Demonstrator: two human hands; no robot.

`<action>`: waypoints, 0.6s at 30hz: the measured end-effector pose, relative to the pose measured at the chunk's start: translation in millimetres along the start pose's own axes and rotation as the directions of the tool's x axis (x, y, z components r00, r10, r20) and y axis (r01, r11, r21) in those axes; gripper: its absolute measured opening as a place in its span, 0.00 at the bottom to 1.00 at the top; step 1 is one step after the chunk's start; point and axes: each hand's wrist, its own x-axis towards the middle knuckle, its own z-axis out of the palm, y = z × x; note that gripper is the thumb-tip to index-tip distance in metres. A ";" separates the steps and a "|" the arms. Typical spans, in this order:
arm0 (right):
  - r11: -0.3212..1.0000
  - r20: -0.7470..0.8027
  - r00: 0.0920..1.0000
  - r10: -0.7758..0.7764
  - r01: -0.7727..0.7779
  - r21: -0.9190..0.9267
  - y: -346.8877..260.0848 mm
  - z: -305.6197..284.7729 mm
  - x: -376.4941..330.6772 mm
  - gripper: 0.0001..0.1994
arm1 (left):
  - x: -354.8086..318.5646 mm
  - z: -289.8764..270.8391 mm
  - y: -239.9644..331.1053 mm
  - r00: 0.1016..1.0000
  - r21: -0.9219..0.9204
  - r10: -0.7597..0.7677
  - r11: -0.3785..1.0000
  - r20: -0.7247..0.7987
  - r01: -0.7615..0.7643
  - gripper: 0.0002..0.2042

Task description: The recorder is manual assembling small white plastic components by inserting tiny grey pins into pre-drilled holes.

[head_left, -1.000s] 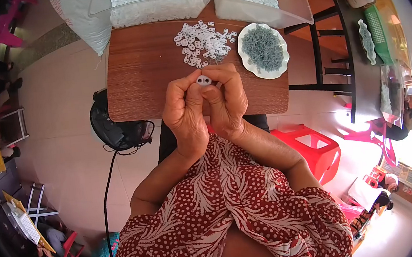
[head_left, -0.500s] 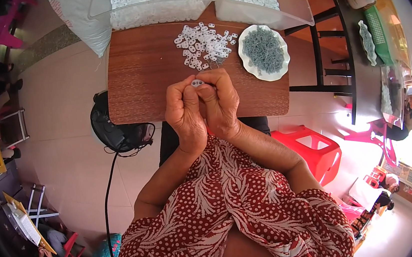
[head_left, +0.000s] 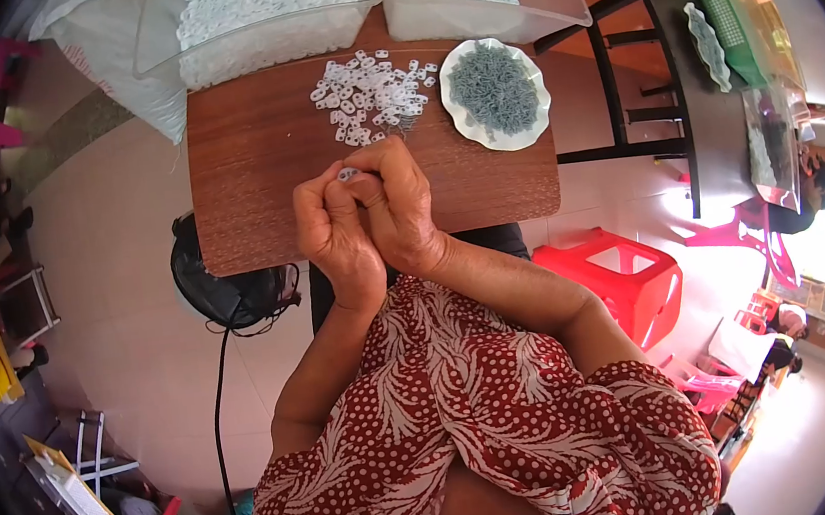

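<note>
Over the near part of the brown table, my left hand [head_left: 335, 235] and my right hand [head_left: 395, 204] are closed together, thumbs side by side. Pinched between their fingertips is a small white plastic piece with holes [head_left: 348, 175]; the fingers cover much of it. Just beyond my hands lies a loose pile of similar white plastic pieces [head_left: 370, 91]. A few thin grey metal bits [head_left: 405, 122] show at that pile's near edge. To the right, a white scalloped plate [head_left: 457, 124] carries a heap of small grey metal pieces [head_left: 496, 93], too fine to make out singly.
Two clear plastic bins [head_left: 362, 11] full of white pieces stand along the far edge of the wooden table [head_left: 242, 165]. A white sack [head_left: 100, 59] leans at the left. Beside the table are a black bag [head_left: 224, 277] with a cable and a red stool [head_left: 627, 285]. Other people sit farther off.
The view has shifted, so the table and plate appear farther left and higher. My hands stay pinched on the white piece and sit slightly farther left over the table.
</note>
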 end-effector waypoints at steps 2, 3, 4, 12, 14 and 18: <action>1.000 -0.012 1.000 0.009 -0.009 -0.001 0.2 0.6 0.5 0.07 | 1.0 1.0 -2.2 1.000 -0.015 0.005 1.000 0.008 -0.005 0.10; 1.000 -0.012 0.999 0.029 -0.030 -0.006 1.1 0.7 0.5 0.06 | 1.7 2.2 -2.2 1.000 0.002 0.003 1.000 0.006 -0.003 0.10; 0.999 -0.010 0.999 0.050 -0.050 -0.009 2.4 0.9 -0.8 0.05 | 1.2 2.9 -2.6 1.000 0.021 0.000 1.000 0.000 0.000 0.10; 0.990 0.027 0.990 0.137 -0.137 -0.029 25.5 2.6 -12.5 0.03 | 0.2 6.4 -20.2 0.996 0.001 -0.092 0.996 -0.018 0.092 0.08; 0.990 0.035 0.991 0.132 -0.131 -0.046 25.7 0.4 -14.2 0.03 | 1.0 5.5 -22.0 0.993 0.014 -0.114 0.993 -0.004 0.114 0.09; 0.965 0.003 0.967 0.256 -0.255 -0.056 42.6 -19.2 -22.1 0.05 | 11.2 4.5 -11.8 0.982 0.053 -0.070 0.997 0.174 0.061 0.08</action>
